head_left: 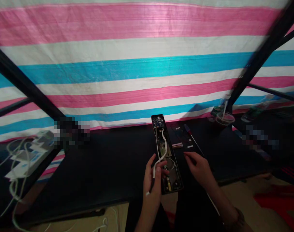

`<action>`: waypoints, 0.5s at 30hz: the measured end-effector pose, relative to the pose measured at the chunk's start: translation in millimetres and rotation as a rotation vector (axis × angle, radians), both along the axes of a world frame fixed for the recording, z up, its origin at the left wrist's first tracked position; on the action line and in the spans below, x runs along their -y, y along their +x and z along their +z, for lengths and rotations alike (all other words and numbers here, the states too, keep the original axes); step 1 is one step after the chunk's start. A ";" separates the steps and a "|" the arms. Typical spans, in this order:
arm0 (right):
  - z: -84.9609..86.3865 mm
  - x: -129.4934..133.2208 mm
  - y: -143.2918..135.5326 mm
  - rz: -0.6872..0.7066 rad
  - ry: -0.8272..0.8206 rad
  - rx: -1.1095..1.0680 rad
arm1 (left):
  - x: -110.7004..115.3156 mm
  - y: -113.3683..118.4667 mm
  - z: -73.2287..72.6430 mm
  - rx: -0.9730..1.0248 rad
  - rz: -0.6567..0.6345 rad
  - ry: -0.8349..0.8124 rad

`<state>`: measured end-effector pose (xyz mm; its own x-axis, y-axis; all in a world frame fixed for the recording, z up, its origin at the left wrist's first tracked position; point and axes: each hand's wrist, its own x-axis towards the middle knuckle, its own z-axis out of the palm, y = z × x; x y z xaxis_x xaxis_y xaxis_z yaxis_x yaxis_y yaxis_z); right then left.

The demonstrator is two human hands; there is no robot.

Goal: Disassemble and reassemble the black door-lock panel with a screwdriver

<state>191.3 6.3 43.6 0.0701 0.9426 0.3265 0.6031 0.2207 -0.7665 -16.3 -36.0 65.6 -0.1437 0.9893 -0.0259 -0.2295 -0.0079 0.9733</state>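
Note:
A long, narrow black housing (178, 172) without a cover stands tilted in front of me. At its far end is a circuit board (158, 122), from which a white cable (164, 141) runs down the inside. My left hand (155, 180) has this cable between its fingers, over the near left side of the housing; the cable's end shows below the thumb. My right hand (199, 166) is low over the table, right of the housing, thumb and fingertips pinched together. Whatever may be in that pinch is too small to see. Small pale pieces (177, 145) lie just beyond it.
A thin tool with a dark blue handle (187, 129) lies on the black table (101, 167). A plastic cup with a straw (224, 118) and a clear bottle (249, 113) stand at the back right. Tangled white cables (27, 154) and boxes sit left. Striped sheeting (137, 71) hangs behind.

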 end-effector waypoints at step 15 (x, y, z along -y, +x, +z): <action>-75.7 23.3 66.7 -0.163 0.036 0.251 | 24.3 -19.2 25.4 -0.322 0.033 0.153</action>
